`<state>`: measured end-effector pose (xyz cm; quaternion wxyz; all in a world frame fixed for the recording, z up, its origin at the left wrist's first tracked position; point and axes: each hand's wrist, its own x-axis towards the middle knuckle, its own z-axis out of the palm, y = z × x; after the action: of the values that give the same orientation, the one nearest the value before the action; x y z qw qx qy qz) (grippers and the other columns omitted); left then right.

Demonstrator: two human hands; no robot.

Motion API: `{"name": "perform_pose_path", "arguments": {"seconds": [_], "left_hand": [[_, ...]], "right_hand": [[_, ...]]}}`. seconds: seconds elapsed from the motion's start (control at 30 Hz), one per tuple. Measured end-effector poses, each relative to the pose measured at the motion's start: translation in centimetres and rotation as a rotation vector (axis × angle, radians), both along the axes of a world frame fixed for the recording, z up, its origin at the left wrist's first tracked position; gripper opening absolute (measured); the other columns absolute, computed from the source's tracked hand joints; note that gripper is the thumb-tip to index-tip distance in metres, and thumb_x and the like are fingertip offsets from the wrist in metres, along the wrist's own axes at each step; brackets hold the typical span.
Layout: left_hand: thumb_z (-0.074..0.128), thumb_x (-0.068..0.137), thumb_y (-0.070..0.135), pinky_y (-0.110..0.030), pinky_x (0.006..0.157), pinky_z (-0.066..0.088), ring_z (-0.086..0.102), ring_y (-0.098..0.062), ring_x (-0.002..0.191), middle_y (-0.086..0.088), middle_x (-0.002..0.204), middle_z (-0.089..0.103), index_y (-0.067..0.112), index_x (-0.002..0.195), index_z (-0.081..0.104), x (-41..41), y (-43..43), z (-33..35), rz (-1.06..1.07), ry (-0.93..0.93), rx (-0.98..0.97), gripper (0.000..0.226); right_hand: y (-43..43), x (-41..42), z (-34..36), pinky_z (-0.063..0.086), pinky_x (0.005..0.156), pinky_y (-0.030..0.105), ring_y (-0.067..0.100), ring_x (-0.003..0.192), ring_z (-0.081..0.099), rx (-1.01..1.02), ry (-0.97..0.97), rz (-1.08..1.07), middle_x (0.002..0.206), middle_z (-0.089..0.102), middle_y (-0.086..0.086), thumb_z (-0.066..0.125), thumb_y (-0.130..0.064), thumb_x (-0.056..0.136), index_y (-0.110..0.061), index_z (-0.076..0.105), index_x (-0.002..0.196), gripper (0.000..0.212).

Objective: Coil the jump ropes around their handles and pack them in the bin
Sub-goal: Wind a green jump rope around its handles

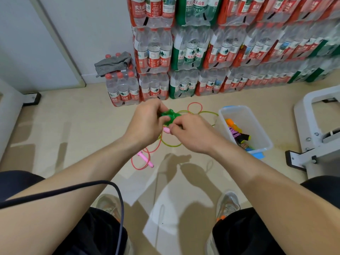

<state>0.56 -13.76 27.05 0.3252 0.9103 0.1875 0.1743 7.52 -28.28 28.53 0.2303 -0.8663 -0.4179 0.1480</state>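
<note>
Gripping green handles [169,116] at frame centre: left hand [147,124] curled round them, right hand [191,134] pinching alongside. Green rope [209,113] trails loose on floor behind. Hold your handles together, wind snug even turns; bin [262,134] sits centre right, pink rope [142,160] uncoiled below.

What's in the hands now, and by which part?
Both the left hand and the right hand grip the green rope at its bunched handle end; the remaining loops are loose.
</note>
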Motion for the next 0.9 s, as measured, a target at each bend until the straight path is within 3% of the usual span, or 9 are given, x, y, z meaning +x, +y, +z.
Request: {"name": "perform_pose_path", "arguments": {"seconds": [0.1,0.2,0.33,0.4,0.53,0.67,0.8,0.9], "left_hand": [[0.076,0.086,0.014,-0.023,0.072,0.048,0.062,-0.010,0.079,0.004,0.086,0.069,0.020,0.084,0.064,0.0,0.3,0.2,-0.061,0.042,-0.027,0.014],[0.079,0.084,0.015,-0.017,0.067,0.048,0.063,-0.001,0.074,0.007,0.081,0.071,0.022,0.083,0.066,0.0,1.0,0.9,-0.181,0.104,-0.072,0.016],[0.079,0.084,0.006,-0.027,0.069,0.058,0.071,-0.015,0.071,-0.008,0.082,0.073,0.014,0.086,0.068,-0.2,1.3,1.6,-0.331,0.166,-0.279,0.013],[0.074,0.085,-0.001,-0.026,0.067,0.059,0.070,-0.015,0.069,-0.014,0.081,0.072,0.010,0.086,0.067,-0.5,1.4,2.2,-0.378,0.181,-0.459,0.013],[0.061,0.090,-0.008,-0.024,0.067,0.061,0.072,-0.016,0.072,-0.013,0.083,0.070,0.004,0.088,0.062,-1.0,1.3,2.9,-0.358,0.091,-0.868,0.012],[0.055,0.095,-0.005,-0.020,0.064,0.059,0.072,-0.013,0.070,-0.004,0.074,0.072,0.005,0.088,0.061,-0.9,1.4,2.8,-0.157,-0.074,-1.107,0.013],[0.059,0.096,-0.001,-0.019,0.066,0.058,0.069,-0.014,0.072,-0.009,0.081,0.067,0.002,0.091,0.064,-0.5,2.1,2.1,0.034,-0.125,-1.040,0.008],[0.063,0.095,0.001,-0.023,0.070,0.059,0.068,-0.019,0.078,-0.011,0.085,0.065,0.001,0.095,0.063,-0.2,2.5,1.6,0.173,-0.151,-0.925,0.001]], "right_hand": [[-0.7,1.6,0.8,0.042,0.058,0.035,0.014,0.065,0.053,-0.003,-0.041,-0.042,0.066,0.056,-0.001,0.054,-0.036,0.096,-0.018,0.063,0.069,0.033],[-1.6,3.2,0.8,0.047,0.061,0.034,0.014,0.065,0.058,0.090,0.042,-0.057,0.071,0.065,-0.003,0.067,-0.039,0.089,-0.029,0.068,0.069,0.023],[-2.7,4.6,0.7,0.046,0.064,0.031,0.013,0.063,0.060,0.230,0.264,0.005,0.065,0.065,-0.008,0.080,-0.028,0.085,-0.023,0.072,0.074,0.014],[-3.4,5.2,0.5,0.043,0.062,0.026,0.010,0.061,0.055,0.295,0.423,-0.011,0.061,0.062,-0.009,0.077,-0.021,0.089,-0.017,0.072,0.077,0.013],[-3.8,5.1,-0.9,0.031,0.058,0.029,0.018,0.059,0.039,0.326,0.743,-0.138,0.066,0.050,0.008,0.066,-0.027,0.094,-0.019,0.072,0.071,0.025],[-2.2,2.2,-2.5,0.025,0.054,0.029,0.012,0.048,0.021,0.327,0.915,-0.263,0.056,0.027,-0.003,0.044,-0.029,0.107,-0.017,0.054,0.072,0.039],[-1.1,0.0,-3.1,0.028,0.052,0.028,0.011,0.045,0.025,0.314,0.833,-0.306,0.053,0.031,-0.006,0.039,-0.039,0.108,-0.018,0.054,0.069,0.046],[-0.9,-0.2,-2.1,0.030,0.055,0.030,0.011,0.050,0.035,0.282,0.561,-0.249,0.057,0.041,-0.004,0.044,-0.032,0.106,-0.022,0.066,0.074,0.040]]}}
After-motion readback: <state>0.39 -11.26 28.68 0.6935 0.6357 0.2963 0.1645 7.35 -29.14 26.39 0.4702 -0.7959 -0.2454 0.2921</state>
